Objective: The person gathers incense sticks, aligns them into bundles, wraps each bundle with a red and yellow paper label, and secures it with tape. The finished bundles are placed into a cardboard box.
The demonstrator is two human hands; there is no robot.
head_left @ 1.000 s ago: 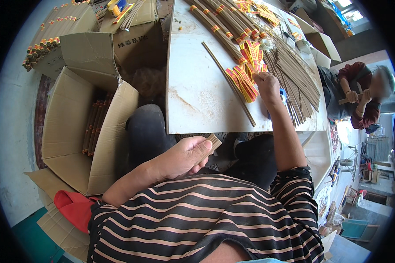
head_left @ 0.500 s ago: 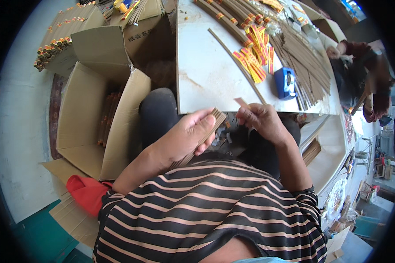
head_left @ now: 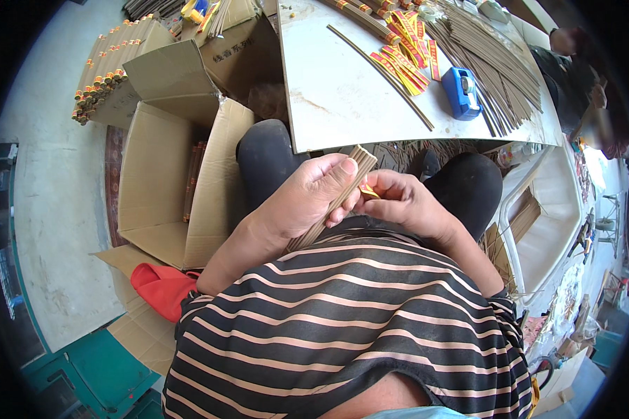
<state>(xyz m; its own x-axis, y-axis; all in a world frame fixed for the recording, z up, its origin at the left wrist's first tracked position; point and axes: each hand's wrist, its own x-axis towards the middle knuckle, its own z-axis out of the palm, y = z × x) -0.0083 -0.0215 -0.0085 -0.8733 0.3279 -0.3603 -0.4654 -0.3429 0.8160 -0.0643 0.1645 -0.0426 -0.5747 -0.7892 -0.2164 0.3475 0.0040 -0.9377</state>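
Observation:
My left hand (head_left: 302,202) is closed round a bundle of thin brown incense sticks (head_left: 363,158), tilted with its upper end just off the table edge. Against the side of that bundle, my right hand (head_left: 407,202) pinches a small yellow-and-red paper label (head_left: 367,192) between thumb and fingers. Ahead on the white table (head_left: 328,112) lie more yellow-and-red labels (head_left: 407,59) in a loose heap. A blue tape dispenser (head_left: 461,94) stands to their right, beside a spread of loose incense sticks (head_left: 496,77). Long sticks (head_left: 381,75) lie apart on the left of the labels.
An open cardboard box (head_left: 150,174) at my left holds some bundles. Labelled bundles (head_left: 108,66) are stacked at the far left. A red cloth (head_left: 162,290) lies by my left elbow. At the right are a white tub (head_left: 562,202) and another person (head_left: 587,91).
My right hand has moved left with the label to the bundle in my left hand. The view has shifted slightly.

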